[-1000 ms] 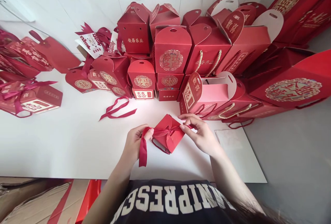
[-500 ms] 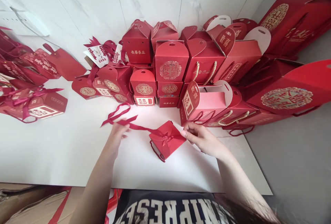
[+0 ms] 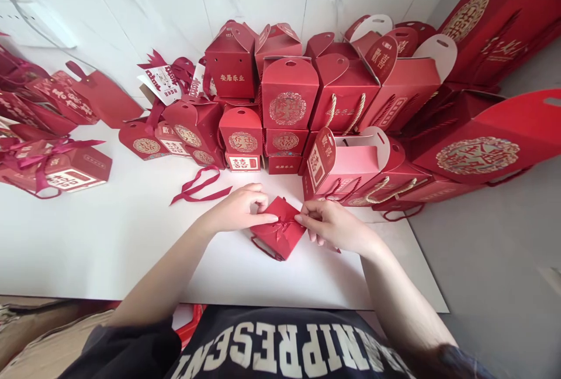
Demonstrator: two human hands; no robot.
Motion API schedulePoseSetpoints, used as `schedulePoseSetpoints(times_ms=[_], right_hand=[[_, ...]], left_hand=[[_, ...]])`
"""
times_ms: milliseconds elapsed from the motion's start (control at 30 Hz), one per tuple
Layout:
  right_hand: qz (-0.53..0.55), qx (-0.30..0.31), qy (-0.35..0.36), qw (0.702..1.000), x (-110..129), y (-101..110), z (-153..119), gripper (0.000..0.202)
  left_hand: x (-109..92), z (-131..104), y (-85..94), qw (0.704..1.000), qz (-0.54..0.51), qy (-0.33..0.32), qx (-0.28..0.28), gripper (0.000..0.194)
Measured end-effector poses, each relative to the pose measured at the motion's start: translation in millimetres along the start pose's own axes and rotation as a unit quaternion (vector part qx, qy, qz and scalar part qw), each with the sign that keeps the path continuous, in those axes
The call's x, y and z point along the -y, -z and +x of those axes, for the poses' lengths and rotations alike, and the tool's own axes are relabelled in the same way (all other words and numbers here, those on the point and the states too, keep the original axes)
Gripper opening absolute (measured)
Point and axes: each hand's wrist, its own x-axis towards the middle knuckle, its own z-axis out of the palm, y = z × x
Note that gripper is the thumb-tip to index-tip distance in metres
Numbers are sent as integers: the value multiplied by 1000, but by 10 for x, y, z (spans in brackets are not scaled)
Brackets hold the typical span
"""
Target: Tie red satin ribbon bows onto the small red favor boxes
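A small red gift box (image 3: pixel 284 244) sits on the white table, turned cornerwise, its top flaps folded together. A red ribbon (image 3: pixel 284 225) is knotted across its top, and a dark red cord handle (image 3: pixel 265 247) hangs at its lower left side. My left hand (image 3: pixel 239 208) comes in from the left, its thumb at the knot and fingers curled on the ribbon. At the box's right corner my right hand (image 3: pixel 335 224) pinches the ribbon between thumb and forefinger. A ribbon tail pokes out below that hand. Another loose ribbon (image 3: pixel 199 186) lies looped behind my left hand.
Red gift boxes (image 3: pixel 289 96) stand stacked along the tiled wall. Larger boxes (image 3: pixel 477 148) crowd the right end beside a grey wall. To the left lies a ribboned hexagonal box (image 3: pixel 83 170) with more boxes behind it. Cardboard (image 3: pixel 48 338) is below the table edge.
My left hand has moved right, from the ribbon's outstretched left end to the knot on the box. My right hand stays at the right corner. The view has shifted slightly.
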Motion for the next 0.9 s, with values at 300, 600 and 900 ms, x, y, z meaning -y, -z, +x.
schedulePoseSetpoints(times_ms=[300,600,900], right_hand=[[-118,-76,49,989,-79,-53,-1,36],[-97,-70,71,990,-155,-39,-17,31],[-67,-140,65,986,-56,88,-5,37]], left_hand=[[-257,-340,-52,999,-5,52,-9,31],[-227,-419,-47,987,-112,98,60,45],[33,-112,164,974,-212,73,33,47]])
